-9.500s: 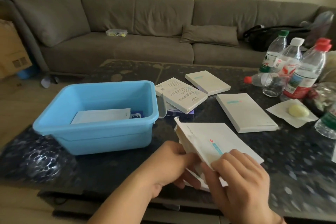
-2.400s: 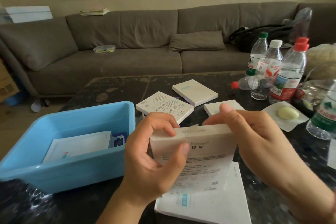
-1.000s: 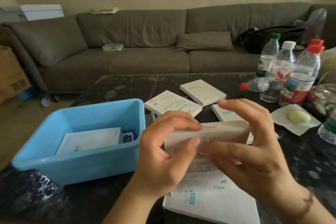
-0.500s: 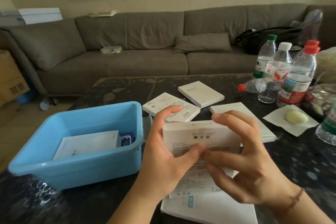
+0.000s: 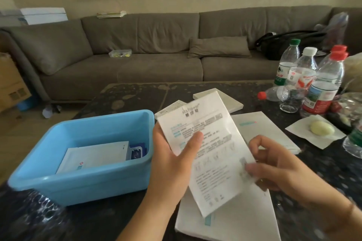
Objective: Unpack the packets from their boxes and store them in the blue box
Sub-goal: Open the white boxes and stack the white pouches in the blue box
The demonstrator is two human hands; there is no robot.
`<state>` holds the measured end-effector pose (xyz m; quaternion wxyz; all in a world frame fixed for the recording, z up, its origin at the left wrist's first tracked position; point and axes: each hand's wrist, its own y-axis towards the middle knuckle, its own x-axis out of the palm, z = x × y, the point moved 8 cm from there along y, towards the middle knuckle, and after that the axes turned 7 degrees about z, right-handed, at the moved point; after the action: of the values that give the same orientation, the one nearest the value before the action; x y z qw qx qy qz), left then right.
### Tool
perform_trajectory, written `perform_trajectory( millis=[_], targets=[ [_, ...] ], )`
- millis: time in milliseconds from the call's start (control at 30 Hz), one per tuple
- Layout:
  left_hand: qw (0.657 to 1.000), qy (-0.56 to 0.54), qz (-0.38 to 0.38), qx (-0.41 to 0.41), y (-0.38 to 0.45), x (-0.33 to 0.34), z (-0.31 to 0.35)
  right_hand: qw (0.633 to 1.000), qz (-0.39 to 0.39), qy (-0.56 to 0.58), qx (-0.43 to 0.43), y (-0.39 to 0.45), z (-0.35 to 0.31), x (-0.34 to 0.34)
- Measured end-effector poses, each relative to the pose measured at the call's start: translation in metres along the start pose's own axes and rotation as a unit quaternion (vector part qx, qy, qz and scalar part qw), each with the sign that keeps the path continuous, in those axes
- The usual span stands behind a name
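Above the near edge of the worktop (image 5: pixel 137 92), the left hand (image 5: pixel 172 160) grips a flat white printed packet (image 5: pixel 207 152) along its left edge, thumb pressed across the printed face, fingers behind. The right hand (image 5: pixel 274 166) pinches the packet's lower right edge between thumb and curled fingers; motion blur hides the exact contact. The packet is tilted, its top leaning far and left, above a flat white box (image 5: pixel 235 223) lying on the worktop.

To do this step well, I judge the packet should travel left in one hand, stay flat, clear the rim, and be laid on the white packets (image 5: pixel 94 154) already in the blue box (image 5: pixel 82 178), just left of the hands.

Farther off lie more white boxes: one (image 5: pixel 266 129) right of the packet, another (image 5: pixel 229 100) beyond it. Water bottles (image 5: pixel 325 84) stand at the far right, near a pale lump on a paper napkin (image 5: pixel 317 133). Beyond the dark speckled worktop runs a long grey sofa (image 5: pixel 156 49) with a cushion (image 5: pixel 219 47) and a black bag (image 5: pixel 284 45).
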<state>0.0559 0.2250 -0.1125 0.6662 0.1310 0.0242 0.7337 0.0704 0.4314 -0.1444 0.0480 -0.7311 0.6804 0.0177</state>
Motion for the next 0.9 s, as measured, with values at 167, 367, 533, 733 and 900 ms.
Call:
perform_trajectory(
  millis=[167, 367, 533, 733, 900],
  targets=[
    [0.993, 0.107, -0.033, 0.024, -0.008, -0.002, -0.001, 0.98, 0.156, 0.125, 0.011, 0.031, 0.001, -0.02],
    [0.949, 0.293, -0.096, 0.06, -0.024, -0.012, -0.018, 0.967, 0.132, 0.207, 0.074, 0.065, 0.024, 0.019],
    [0.881, 0.438, -0.18, 0.007, -0.034, -0.016, -0.03, 0.972, 0.195, -0.078, 0.104, 0.065, 0.026, 0.008],
    [0.828, 0.49, -0.261, -0.083, -0.045, -0.02, -0.048, 0.867, -0.02, -0.486, 0.11, 0.022, 0.021, 0.018],
    [0.832, 0.462, -0.296, -0.081, -0.051, -0.015, -0.055, 0.806, -0.069, -0.584, 0.063, -0.004, 0.027, 0.039]
  ],
)
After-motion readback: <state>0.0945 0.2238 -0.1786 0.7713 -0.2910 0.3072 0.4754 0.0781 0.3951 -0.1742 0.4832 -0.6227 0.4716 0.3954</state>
